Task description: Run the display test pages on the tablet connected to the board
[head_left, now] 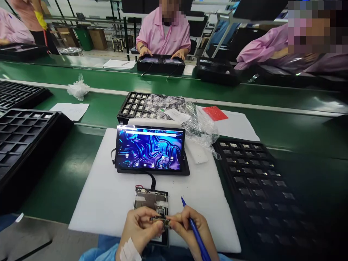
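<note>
Over white foam pad (108, 203), both hands pinch small camera module (162, 220); right hand (190, 226) grips blue pen (196, 233).

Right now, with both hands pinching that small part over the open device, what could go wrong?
1. The small component is pinched only by fingertips of the left hand and right hand; it might slip onto the exposed circuit board.
2. The right hand also holds a blue pen, which may hamper its grip.
3. A cable links the board to the lit tablet; a tug could strain it.
</note>
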`<move>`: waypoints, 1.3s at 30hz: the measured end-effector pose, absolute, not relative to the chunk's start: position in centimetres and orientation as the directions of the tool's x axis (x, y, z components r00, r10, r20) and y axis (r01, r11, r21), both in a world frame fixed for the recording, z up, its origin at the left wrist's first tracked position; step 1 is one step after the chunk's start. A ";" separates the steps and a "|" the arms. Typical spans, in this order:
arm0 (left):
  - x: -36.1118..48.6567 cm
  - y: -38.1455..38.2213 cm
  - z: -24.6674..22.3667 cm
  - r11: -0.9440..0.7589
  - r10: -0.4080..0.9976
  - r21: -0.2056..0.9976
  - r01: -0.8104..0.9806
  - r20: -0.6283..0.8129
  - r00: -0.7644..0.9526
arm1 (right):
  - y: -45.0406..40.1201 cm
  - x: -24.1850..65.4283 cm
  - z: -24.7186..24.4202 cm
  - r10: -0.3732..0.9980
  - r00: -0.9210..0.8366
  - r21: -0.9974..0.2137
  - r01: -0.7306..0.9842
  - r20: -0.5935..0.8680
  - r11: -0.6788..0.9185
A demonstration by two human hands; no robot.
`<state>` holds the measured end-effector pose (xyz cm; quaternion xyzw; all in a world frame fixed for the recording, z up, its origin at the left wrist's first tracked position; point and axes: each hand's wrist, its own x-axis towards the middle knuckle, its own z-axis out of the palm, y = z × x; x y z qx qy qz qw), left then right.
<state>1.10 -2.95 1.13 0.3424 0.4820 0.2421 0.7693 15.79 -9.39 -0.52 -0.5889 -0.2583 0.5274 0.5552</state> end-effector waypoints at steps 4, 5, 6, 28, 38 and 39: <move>1.0 -2.8 1.1 0.622 0.722 0.783 -0.017 -0.565 0.398 | -9.7 15.2 -0.4 0.878 0.344 -0.929 -0.283 -0.332 -0.240; 1.0 -2.8 1.2 0.618 0.728 0.786 -0.021 -0.563 0.392 | -9.7 15.0 -0.3 0.870 0.374 -0.932 -0.286 -0.322 -0.222; 1.0 -2.8 1.3 0.616 0.733 0.787 -0.029 -0.561 0.384 | -9.8 14.7 -0.2 0.858 0.411 -0.937 -0.288 -0.308 -0.199; 1.7 -3.4 1.3 0.664 0.727 0.723 -0.192 -0.564 0.392 | -10.0 14.5 0.4 0.832 0.439 -0.916 -0.355 -0.339 -0.185; 1.0 -3.4 1.6 0.715 0.671 0.669 -0.203 -0.574 0.470 | -10.2 14.6 -0.2 0.871 0.302 -0.868 -0.439 -0.387 -0.234; 1.0 -3.4 1.5 0.717 0.668 0.666 -0.205 -0.575 0.472 | -10.3 14.5 -0.4 0.867 0.304 -0.867 -0.437 -0.394 -0.241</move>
